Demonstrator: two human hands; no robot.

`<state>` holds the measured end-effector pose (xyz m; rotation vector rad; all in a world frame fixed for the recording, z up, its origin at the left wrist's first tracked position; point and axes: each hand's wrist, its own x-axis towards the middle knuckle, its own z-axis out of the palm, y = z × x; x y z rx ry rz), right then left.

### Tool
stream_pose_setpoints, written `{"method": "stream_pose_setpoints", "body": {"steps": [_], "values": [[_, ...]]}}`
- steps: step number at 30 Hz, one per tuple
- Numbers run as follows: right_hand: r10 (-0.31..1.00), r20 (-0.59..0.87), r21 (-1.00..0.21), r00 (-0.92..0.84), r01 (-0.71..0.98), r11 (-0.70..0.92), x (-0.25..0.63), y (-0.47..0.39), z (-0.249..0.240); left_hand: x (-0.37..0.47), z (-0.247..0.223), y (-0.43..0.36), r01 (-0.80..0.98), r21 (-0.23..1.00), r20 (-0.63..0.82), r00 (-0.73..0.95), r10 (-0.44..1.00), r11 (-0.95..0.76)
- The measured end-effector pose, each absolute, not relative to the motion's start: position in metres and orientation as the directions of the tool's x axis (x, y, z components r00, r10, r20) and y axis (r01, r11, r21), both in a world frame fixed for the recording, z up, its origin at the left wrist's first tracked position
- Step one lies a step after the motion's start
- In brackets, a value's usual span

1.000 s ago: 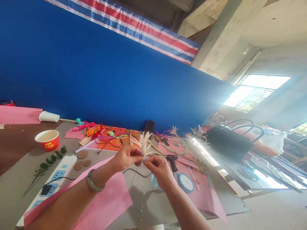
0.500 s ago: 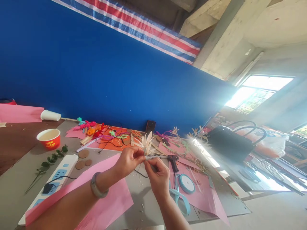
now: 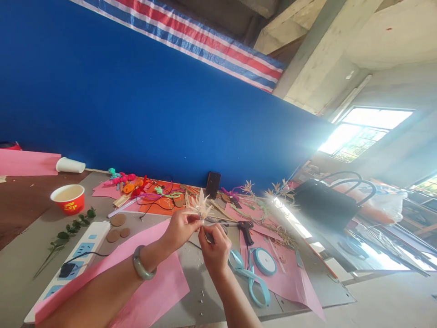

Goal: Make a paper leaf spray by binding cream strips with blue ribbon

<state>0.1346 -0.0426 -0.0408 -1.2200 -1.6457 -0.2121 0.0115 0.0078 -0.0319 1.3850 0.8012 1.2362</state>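
Observation:
A pale, straw-coloured artificial flower [image 3: 200, 205] with pointed petals stands upright above my fingers. My left hand [image 3: 182, 228], with a grey-green bangle on its wrist, is closed around the flower's base. Just below, my right hand [image 3: 215, 246] pinches at the stem; whether ribbon is also between its fingers is hidden. Light blue ribbon [image 3: 259, 296] lies in loops beside the right wrist, near its white-centred spool [image 3: 265, 262]. A black glue gun [image 3: 246, 231] rests right of my hands.
Pink paper [image 3: 164, 273] lies under my left forearm. On the left are a power strip [image 3: 92, 237], a leafy sprig [image 3: 70, 230], cork discs [image 3: 118, 220] and a red paper bowl [image 3: 70, 202]. A phone [image 3: 213, 184] leans at the back. A black bag [image 3: 317, 200] sits right.
Both hands have moved slightly left with the flower, which now leans less to the right. More of the blue ribbon shows beside my right wrist.

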Motion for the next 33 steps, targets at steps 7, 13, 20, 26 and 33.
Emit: {"method": "stream_pose_setpoints", "body": {"steps": [7,13,20,26,33], "values": [[0.596,0.797,-0.226,-0.103,0.863,0.451,0.139,-0.042,-0.05,0.015,-0.04,0.012,-0.164,0.98,0.15,0.225,0.963,-0.115],[0.59,0.803,-0.255,-0.084,0.846,0.468,0.138,-0.044,-0.047,0.016,-0.038,0.008,-0.126,0.984,0.151,0.218,0.964,-0.125],[0.591,0.804,-0.239,-0.061,0.877,0.416,0.135,-0.041,-0.045,0.016,-0.041,0.009,-0.061,0.963,0.269,0.133,0.954,-0.263],[0.63,0.768,-0.126,-0.119,0.935,0.331,0.13,-0.038,-0.047,0.018,-0.046,0.015,-0.118,0.979,0.178,0.102,0.979,-0.166],[0.666,0.716,-0.053,-0.212,0.934,0.354,0.133,-0.039,-0.045,0.018,-0.049,0.017,-0.15,0.985,0.11,0.134,0.985,-0.09]]}}
